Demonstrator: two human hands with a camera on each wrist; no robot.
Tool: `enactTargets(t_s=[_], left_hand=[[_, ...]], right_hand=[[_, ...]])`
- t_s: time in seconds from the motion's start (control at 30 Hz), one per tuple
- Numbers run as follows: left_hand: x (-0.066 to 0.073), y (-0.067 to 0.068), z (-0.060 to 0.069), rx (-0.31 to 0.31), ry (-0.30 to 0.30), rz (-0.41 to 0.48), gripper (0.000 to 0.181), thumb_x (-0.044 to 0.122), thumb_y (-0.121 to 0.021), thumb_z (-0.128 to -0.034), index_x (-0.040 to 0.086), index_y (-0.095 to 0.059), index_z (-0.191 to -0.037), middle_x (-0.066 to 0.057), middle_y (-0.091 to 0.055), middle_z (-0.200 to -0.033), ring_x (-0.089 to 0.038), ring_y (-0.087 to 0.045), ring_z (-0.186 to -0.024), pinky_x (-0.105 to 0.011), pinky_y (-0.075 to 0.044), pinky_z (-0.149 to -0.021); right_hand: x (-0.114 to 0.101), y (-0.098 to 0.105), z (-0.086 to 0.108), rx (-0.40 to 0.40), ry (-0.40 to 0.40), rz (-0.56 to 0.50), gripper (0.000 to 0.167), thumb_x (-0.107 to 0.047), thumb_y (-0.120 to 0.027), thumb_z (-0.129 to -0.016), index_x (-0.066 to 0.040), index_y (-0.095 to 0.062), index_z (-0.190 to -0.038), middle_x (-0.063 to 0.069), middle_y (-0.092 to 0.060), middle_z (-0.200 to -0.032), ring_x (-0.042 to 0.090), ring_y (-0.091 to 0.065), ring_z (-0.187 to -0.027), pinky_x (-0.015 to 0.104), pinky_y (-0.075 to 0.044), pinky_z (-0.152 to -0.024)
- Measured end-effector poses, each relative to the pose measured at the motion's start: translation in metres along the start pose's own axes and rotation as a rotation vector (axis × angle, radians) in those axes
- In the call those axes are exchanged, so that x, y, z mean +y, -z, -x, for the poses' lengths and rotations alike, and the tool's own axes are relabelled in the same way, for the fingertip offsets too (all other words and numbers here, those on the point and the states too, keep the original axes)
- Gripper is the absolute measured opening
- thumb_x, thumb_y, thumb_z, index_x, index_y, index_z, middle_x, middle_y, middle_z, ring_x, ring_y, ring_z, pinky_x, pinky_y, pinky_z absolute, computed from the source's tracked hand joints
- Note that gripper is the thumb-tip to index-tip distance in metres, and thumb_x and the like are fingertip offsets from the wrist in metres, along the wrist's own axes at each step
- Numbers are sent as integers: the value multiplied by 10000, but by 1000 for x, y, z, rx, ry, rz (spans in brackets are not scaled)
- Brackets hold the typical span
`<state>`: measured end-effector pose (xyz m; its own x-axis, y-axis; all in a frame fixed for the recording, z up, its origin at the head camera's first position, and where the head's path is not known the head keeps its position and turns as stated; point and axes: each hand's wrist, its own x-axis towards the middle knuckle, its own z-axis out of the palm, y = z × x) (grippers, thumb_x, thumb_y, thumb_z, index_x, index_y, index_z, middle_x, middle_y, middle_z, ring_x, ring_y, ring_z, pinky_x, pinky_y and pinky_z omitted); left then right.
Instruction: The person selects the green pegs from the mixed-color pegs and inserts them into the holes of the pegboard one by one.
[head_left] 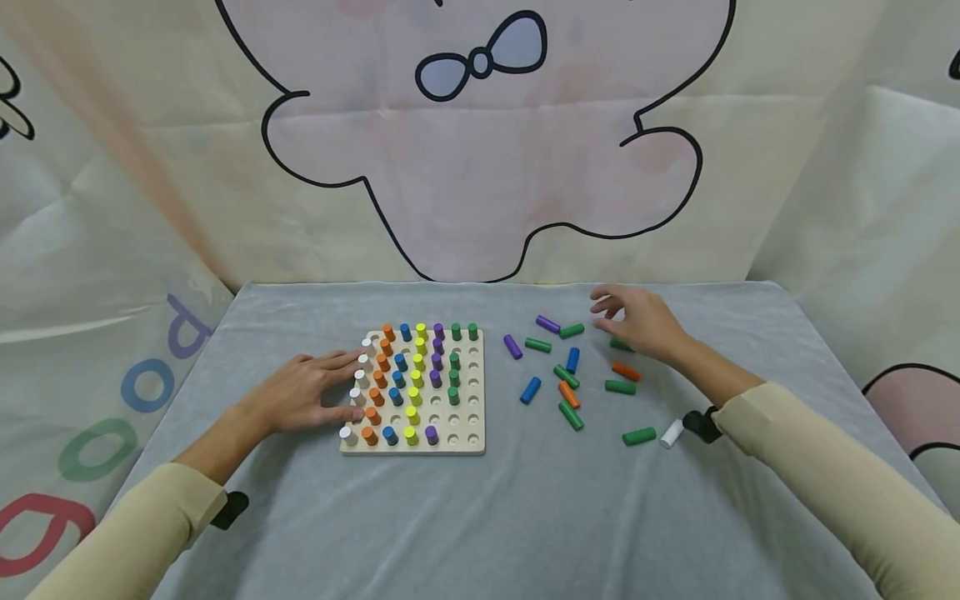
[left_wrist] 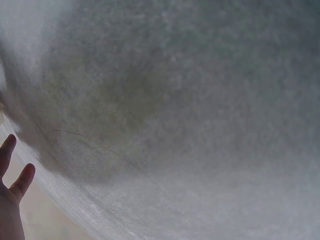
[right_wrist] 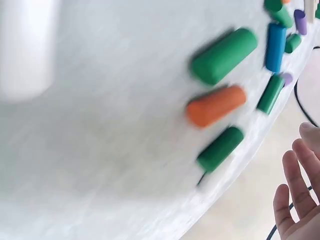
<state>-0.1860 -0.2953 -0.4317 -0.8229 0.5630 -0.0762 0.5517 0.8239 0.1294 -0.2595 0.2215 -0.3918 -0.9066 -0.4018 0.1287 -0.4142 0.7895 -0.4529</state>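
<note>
A cream pegboard lies on the cloth in the head view, with columns of white, orange, blue, yellow, purple and green pegs. Against its left edge rests my left hand, fingers stretched toward the white pegs. Only its fingertips show in the left wrist view. My right hand hovers over the loose pegs at the far right, fingers loosely bent, with nothing seen between them. Beneath it lies a green peg, partly hidden. Relaxed fingers appear at the right wrist view's edge.
Right of the board are scattered loose pegs: several green, two orange, two blue, two purple and one white. Grey cloth covers the table. A printed curtain hangs behind its far edge.
</note>
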Motion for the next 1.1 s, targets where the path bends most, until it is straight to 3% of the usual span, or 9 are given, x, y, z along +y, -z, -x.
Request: enactTargets(t_s=[0.3, 0.47, 0.5, 0.63, 1.1], left_hand=[[1, 1, -1, 2, -13, 5, 832, 681, -583, -876, 87, -515, -1456, -110, -417, -1546, -356, -412, -1397, -621, -403, -987], [1, 1, -1, 3, -10, -1, 840, 689, -581, -871, 85, -521, -1451, -113, -418, -1545, -366, -407, -1399, -625, -398, -992], [1, 1, -1, 3, -8, -4, 842, 691, -579, -870, 84, -521, -1451, -113, -418, -1545, -369, -409, -1396, -625, -400, -991], [0, -1, 0, 7, 5, -9, 855, 701, -572, -866, 83, -517, -1454, -115, -413, -1548, -383, -413, -1390, -627, -403, -987], [0, -1, 1, 24, -12, 1, 829, 683, -582, -874, 92, -523, -1452, -108, -422, -1543, -379, -408, -1395, -624, -406, -982]], right_hand=[[24, 11, 29, 1, -6, 12, 359, -82, -754, -880, 13, -636, -1206, 128, -747, -1012, 285, -676, -903, 519, -488, -805], [34, 9, 40, 19, -1, 2, 355, -74, -772, -862, 7, -647, -1184, 94, -755, -982, 261, -693, -866, 444, -495, -750], [36, 8, 41, 21, 2, 1, 360, -75, -776, -858, 8, -648, -1184, 92, -756, -980, 258, -693, -863, 404, -490, -689], [40, 7, 45, 19, 7, 0, 373, -84, -787, -851, 8, -647, -1185, 101, -755, -981, 257, -694, -861, 383, -489, -688], [55, -4, 50, -14, -44, 18, 387, -54, -775, -852, 24, -616, -1196, 127, -743, -1012, 297, -687, -887, 504, -519, -763]])
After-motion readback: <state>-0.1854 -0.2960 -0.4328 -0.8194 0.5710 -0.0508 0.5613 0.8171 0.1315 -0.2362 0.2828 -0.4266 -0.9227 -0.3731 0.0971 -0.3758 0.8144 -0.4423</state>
